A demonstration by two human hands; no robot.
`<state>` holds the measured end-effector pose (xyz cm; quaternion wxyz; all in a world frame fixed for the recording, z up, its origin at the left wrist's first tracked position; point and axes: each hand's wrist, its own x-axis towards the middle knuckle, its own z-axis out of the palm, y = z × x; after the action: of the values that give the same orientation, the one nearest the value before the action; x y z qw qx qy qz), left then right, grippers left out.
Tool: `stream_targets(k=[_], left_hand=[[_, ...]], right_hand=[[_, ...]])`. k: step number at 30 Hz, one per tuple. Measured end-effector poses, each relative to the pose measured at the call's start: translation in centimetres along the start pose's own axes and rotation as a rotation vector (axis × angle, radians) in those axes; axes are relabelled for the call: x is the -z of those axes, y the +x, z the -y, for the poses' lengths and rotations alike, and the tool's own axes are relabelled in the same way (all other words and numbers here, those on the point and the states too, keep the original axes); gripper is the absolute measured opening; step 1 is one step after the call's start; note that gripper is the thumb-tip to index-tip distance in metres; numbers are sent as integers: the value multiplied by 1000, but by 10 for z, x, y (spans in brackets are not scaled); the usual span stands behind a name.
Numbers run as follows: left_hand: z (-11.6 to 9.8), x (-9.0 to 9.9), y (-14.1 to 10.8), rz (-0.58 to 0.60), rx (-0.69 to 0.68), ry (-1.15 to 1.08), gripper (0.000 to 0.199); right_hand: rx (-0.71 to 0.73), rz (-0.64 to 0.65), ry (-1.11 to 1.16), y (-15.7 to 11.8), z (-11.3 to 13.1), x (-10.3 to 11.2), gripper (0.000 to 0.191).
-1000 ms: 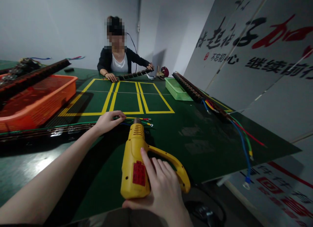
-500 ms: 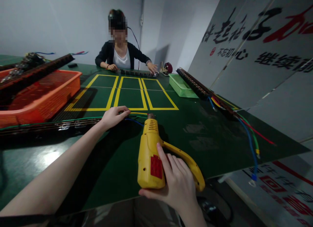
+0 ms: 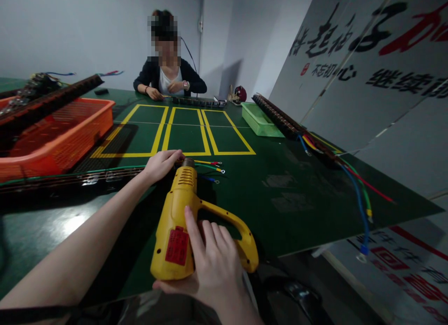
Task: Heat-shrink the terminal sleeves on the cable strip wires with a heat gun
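Note:
My right hand (image 3: pixel 213 259) grips the body of a yellow heat gun (image 3: pixel 175 213) from its right side, with the index finger stretched along the casing. The nozzle points away from me, close to the fingers of my left hand (image 3: pixel 161 165). That hand is closed over the wires (image 3: pixel 206 166) at the right end of a long dark wired strip (image 3: pixel 101 177). Yellow, green and blue wires with ring terminals stick out past the nozzle and lie over the green table (image 3: pixel 241 190). The nozzle hides part of the wires, and my left fingertips are partly hidden.
An orange basket (image 3: pixel 101 122) holding similar strips stands at the left. A green basket (image 3: pixel 259 122) with another strip (image 3: pixel 280 117) across it is at the right. Yellow tape rectangles (image 3: pixel 206 134) mark the table. A person (image 3: pixel 170 78) sits opposite, near another strip (image 3: pixel 199 102).
The heat gun has moved left in my right hand, its nozzle now nearer my left hand and the wire ends uncovered. The person opposite has drawn one hand back to the chest.

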<state>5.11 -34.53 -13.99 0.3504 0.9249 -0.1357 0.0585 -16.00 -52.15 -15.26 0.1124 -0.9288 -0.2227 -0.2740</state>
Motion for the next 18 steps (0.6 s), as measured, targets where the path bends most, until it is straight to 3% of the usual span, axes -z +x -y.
stream_targets(k=[8,18], left_hand=[[5,1,2,12,-62,-71,61],[3,2,0,20,-128,-59,44]], right_hand=[[67,50,-10,4,10,-5,112],[20,65,111,-4,-29,10,105]])
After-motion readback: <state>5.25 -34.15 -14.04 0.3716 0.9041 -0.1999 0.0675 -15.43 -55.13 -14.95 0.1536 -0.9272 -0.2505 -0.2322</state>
